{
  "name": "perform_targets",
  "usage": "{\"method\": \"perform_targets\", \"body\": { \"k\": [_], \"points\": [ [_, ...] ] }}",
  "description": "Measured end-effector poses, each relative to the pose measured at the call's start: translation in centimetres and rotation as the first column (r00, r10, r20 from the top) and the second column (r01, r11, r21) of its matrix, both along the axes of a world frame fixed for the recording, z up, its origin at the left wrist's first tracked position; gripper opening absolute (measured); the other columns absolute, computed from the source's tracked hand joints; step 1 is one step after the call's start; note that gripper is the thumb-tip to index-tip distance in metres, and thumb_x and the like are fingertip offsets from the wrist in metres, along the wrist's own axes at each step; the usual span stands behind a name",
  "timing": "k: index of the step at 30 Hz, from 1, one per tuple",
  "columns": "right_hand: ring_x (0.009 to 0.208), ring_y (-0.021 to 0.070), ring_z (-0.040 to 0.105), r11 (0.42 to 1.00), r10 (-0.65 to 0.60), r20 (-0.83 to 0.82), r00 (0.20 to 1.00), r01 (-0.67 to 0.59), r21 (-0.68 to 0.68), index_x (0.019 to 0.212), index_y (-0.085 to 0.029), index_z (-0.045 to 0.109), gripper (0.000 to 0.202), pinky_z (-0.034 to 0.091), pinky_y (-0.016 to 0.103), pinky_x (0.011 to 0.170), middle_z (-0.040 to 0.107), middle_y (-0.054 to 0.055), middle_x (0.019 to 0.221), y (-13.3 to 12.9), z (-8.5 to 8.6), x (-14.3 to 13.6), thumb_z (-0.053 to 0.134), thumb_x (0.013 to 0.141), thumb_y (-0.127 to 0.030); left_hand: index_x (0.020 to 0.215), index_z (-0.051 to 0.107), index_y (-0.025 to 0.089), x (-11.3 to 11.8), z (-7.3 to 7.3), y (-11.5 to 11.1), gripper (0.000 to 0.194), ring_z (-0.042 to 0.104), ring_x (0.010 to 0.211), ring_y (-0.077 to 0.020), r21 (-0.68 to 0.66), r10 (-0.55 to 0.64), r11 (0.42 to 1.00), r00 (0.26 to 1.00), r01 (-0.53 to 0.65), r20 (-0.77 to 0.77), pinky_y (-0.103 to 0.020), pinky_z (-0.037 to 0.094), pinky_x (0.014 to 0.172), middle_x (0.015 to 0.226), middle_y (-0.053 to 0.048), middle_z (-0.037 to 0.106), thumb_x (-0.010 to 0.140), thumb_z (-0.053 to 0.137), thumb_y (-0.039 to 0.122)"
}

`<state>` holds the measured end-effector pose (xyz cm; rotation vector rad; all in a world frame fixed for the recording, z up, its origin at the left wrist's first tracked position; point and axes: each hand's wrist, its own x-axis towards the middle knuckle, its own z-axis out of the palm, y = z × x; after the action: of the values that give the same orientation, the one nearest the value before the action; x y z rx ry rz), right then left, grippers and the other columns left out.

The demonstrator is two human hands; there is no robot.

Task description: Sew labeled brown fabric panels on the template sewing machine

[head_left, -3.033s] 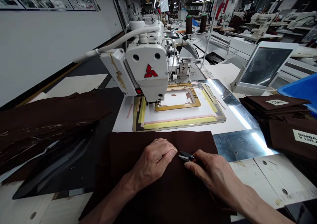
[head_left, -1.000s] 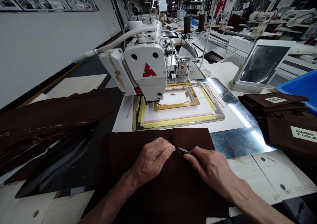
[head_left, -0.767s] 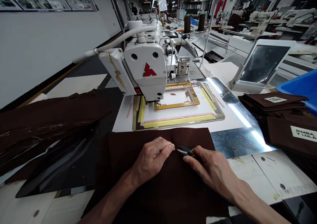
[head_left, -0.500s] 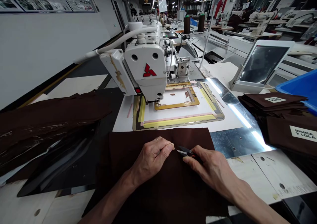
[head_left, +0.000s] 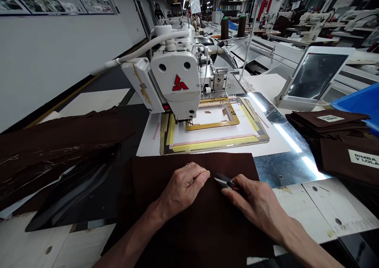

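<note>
A dark brown fabric piece [head_left: 192, 236] lies spread in front of me, below the sewing machine. Over its upper middle, my left hand [head_left: 185, 187] is closed in a pinch, thumb against forefinger; whatever is between the fingertips is too small to make out. My right hand [head_left: 257, 201] grips a pair of thread snips [head_left: 226, 182] with dark handles. Their blades are parted and point left, a short gap from my left fingertips. Beyond the fabric, a yellow-brown frame [head_left: 213, 126] sits under the machine head [head_left: 176, 78] on a white, tape-edged plate.
Brown fabric pieces [head_left: 59, 137] with loose threads are piled at left. At right lie stacked brown pieces [head_left: 334, 153] with white printed labels, beside a blue bin [head_left: 355, 104]. A tablet-like screen [head_left: 316, 76] stands behind them. Two thread cones [head_left: 224, 28] stand at the back.
The snips and my right hand have shifted slightly right, widening the gap to my left fingertips. The left hand keeps its pinch. The whole view has moved a little.
</note>
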<state>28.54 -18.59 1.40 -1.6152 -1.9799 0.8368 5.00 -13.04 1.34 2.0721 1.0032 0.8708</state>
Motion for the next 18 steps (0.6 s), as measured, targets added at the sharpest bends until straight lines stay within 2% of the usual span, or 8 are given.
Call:
{"method": "perform_targets", "body": {
  "k": [14, 18],
  "points": [
    [0.052, 0.0131, 0.038, 1.0, 0.027, -0.025, 0.999, -0.027, 0.002, 0.076, -0.024, 0.041, 0.036, 0.029, 0.027, 0.054, 0.046, -0.005, 0.061, -0.49, -0.15, -0.3, 0.049, 0.101, -0.049, 0.094, 0.07, 0.019, 0.14, 0.09, 0.04, 0.019, 0.063, 0.083, -0.0153, -0.007, 0.01, 1.0, 0.999, -0.01, -0.043, -0.028, 0.048, 0.079, 0.088, -0.002, 0.07, 0.102, 0.053, 0.022],
    [0.052, 0.0119, 0.039, 1.0, 0.026, -0.094, 0.995, -0.027, -0.009, 0.078, -0.023, 0.045, 0.036, 0.029, 0.027, 0.052, 0.046, -0.006, 0.062, -0.54, -0.33, -0.02, 0.051, 0.101, -0.052, 0.094, 0.07, 0.019, 0.1, 0.0, 0.0, 0.02, 0.063, 0.083, -0.0155, -0.013, 0.004, 1.0, 0.999, -0.005, -0.047, -0.029, 0.049, 0.079, 0.089, -0.002, 0.07, 0.102, 0.052, 0.022]
  ]
}}
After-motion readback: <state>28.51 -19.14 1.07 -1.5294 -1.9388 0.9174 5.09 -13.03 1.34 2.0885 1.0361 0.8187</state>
